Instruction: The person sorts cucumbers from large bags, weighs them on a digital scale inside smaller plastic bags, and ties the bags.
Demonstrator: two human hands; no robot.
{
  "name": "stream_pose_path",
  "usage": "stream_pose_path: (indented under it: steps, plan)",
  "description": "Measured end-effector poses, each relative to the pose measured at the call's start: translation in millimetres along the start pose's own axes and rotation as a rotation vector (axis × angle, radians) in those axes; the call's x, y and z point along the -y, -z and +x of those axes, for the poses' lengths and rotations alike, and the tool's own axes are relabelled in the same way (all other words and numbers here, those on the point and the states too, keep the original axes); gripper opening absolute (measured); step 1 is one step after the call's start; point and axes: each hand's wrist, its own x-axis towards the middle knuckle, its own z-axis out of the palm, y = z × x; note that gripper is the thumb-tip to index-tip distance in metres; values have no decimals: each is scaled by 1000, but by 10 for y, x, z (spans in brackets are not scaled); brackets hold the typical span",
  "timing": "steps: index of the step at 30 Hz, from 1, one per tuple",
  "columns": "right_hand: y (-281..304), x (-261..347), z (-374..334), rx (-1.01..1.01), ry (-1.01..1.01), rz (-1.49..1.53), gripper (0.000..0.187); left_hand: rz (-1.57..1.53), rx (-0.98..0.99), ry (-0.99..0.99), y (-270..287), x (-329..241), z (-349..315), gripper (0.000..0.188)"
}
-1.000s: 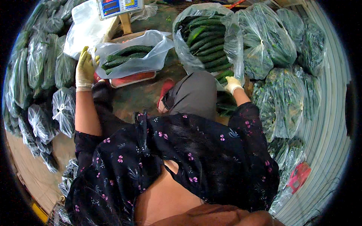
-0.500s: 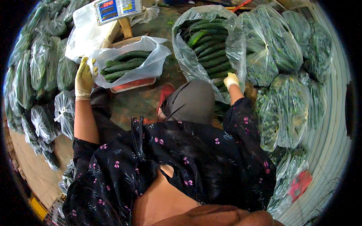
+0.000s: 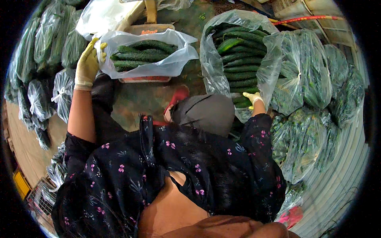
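Note:
My left hand (image 3: 88, 65), in a pale yellow glove, grips the left edge of a clear plastic bag (image 3: 183, 59). Inside the bag, several dark green cucumbers (image 3: 145, 51) lie side by side. It rests on a weighing scale (image 3: 145, 79) with a red base. To the right stands a larger plastic bag (image 3: 214, 75), its mouth wide, stacked with cucumbers (image 3: 243, 59). Over the near end of that stack is my right hand (image 3: 254, 98), also gloved, with thumb and fingers apart around the nearest cucumbers; nothing is lifted in it.
Tied bags of green produce (image 3: 301, 135) crowd the right side beside a corrugated wall (image 3: 341, 170). More filled bags (image 3: 47, 39) line the left. A stack of white plastic bags (image 3: 109, 18) lies behind the scale's left side. My knee (image 3: 206, 113) is between the two cucumber bags.
My right hand has gone from closed to fingers spread at the near cucumbers. The view has shifted, and the scale's display has slid out at the top. My left hand stays on the bag edge.

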Motion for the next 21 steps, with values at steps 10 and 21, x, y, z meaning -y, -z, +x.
stream_pose_path:
  steps: [10, 21]
  plan:
    - [-332, -609, 877, -211, 323, 777, 59, -430, -71, 104, -5, -102, 59, 46]
    - [-325, -275, 382, -200, 83, 903, 83, -543, 119, 141, 73, -99, 55, 42]
